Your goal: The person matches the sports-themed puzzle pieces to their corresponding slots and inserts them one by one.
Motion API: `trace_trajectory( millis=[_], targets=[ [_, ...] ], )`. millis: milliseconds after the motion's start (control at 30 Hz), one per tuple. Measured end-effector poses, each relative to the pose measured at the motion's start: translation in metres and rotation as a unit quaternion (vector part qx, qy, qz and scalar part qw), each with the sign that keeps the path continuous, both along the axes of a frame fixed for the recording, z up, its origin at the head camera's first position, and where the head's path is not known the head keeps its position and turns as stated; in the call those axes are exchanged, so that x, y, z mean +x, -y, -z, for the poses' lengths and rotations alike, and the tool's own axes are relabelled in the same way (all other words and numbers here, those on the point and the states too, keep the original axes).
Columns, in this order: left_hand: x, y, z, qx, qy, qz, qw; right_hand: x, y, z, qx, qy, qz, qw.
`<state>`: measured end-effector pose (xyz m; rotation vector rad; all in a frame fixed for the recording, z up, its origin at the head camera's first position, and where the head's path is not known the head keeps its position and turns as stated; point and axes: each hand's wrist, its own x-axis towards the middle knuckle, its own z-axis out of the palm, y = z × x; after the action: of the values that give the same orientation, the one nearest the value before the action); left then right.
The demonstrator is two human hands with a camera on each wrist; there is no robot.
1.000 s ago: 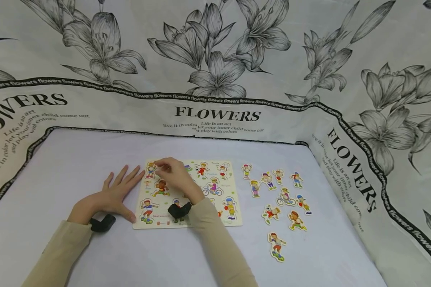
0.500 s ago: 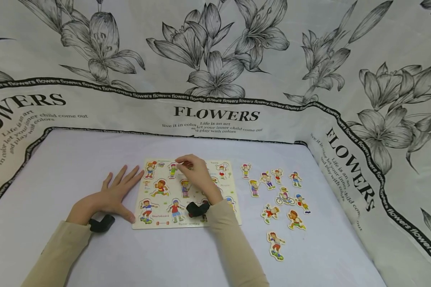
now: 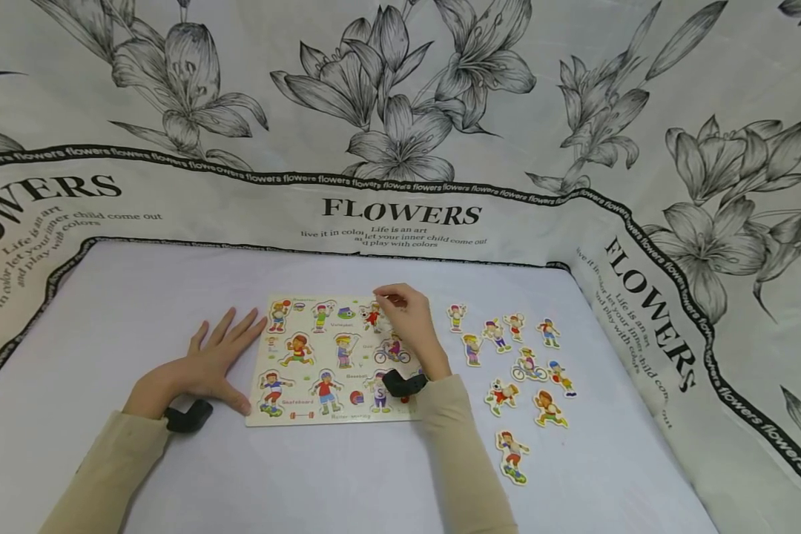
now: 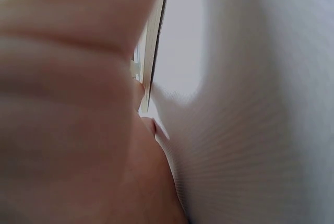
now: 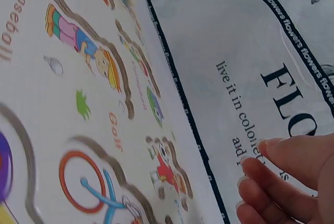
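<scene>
Fingers spread wide, my left hand [image 3: 203, 367] lies on the table with its fingertips and thumb at the left edge of a cream puzzle board [image 3: 307, 374]. The board carries recessed pictures of children at sports, with printed words such as "Golf" and "Baseball". My right hand [image 3: 407, 315] hovers over the board's upper right corner, near the soccer picture [image 5: 166, 169]. In the right wrist view, the loosely bent fingers [image 5: 255, 192] and thumb show nothing between them. Palm and fingers fill much of the left wrist view, beside the board's edge [image 4: 151, 41].
Several loose cut-out figures lie on the white table right of the board, among them a cyclist [image 3: 529, 365], a runner [image 3: 549, 410] and a skateboarder [image 3: 511, 457]. A flower-printed cloth [image 3: 400, 211] rises behind the table and along its right side.
My right hand has moved right across the board's top, from the basketball figure at the upper left to the soccer picture. My left hand and the loose figures have stayed put.
</scene>
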<state>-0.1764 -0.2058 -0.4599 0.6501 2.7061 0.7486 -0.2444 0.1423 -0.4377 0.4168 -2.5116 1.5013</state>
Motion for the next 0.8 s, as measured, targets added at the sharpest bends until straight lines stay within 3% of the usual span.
trace_trajectory(
  millis=[467,800],
  targets=[
    [-0.001,0.0,0.001,0.0,0.002,0.0,1.0,-0.008,-0.061,0.004,-0.049,-0.021,0.128,0.99],
    [0.0,0.0,0.0,0.003,0.005,-0.003,1.0,-0.006,-0.084,0.016,-0.008,-0.027,0.223,0.974]
  ],
)
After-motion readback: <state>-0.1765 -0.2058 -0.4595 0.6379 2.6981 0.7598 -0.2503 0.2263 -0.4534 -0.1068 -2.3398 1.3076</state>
